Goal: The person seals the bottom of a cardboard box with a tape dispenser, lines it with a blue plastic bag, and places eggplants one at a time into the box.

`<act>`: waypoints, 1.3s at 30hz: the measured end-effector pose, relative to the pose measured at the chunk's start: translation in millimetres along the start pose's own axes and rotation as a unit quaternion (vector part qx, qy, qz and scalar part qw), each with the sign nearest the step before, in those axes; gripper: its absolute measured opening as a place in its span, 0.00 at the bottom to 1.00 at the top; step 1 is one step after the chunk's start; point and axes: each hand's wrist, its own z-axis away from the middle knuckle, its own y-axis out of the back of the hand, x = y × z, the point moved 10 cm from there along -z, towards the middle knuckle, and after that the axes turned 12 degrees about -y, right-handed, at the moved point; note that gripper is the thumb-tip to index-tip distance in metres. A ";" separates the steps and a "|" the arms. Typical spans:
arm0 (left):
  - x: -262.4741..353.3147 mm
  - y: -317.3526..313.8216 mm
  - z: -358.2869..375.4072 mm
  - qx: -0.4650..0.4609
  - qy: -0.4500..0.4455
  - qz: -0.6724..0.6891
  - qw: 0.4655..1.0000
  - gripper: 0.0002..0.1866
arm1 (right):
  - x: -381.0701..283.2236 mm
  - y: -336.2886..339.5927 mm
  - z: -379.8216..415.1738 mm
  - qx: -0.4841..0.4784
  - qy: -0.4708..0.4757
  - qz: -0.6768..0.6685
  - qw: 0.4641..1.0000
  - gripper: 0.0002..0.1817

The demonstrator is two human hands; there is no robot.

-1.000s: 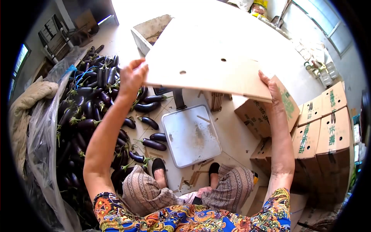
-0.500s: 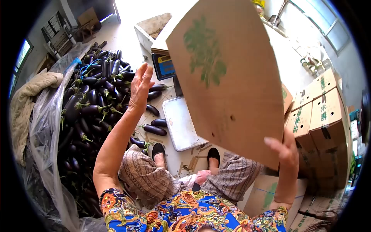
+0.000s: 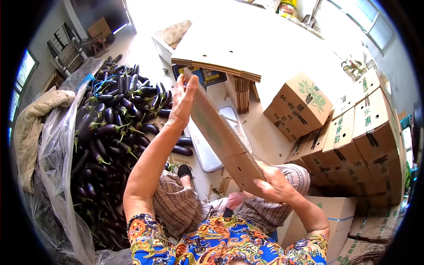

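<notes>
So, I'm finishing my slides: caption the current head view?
Flattened cardboard, right hand gripping its near end, left hand at its far end, between heaped eggplants and printed cartons.

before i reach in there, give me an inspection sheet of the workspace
surface: pale floor; the metal platform on it is partly hidden behind the flat carton
job's things: one flat carton, held slanting above the platform; more flat sheets piled behind it
clutter: brown strips scattered on the floor, loose eggplants beside the platform
grips: right grip holds the carton's lower end, thumb on its face; left grip at the upper end, clasp unclear
cables: nothing seen
surroundings: eggplant pile on the left, along clear plastic; printed boxes stacked on the right
</notes>
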 end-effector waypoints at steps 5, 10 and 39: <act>-44.9 9.6 -1.0 0.032 -0.013 -0.112 0.993 0.56 | 13.3 -26.6 -20.4 -0.034 0.008 0.059 0.998 0.30; -39.5 9.4 4.6 -0.008 -0.014 -0.052 0.999 0.62 | 55.8 -25.6 -36.2 -0.064 -0.059 -0.180 0.980 0.30; 0.8 1.6 62.4 -0.392 0.111 -0.193 0.893 0.16 | -18.0 44.2 -179.0 0.122 0.153 0.361 0.912 0.11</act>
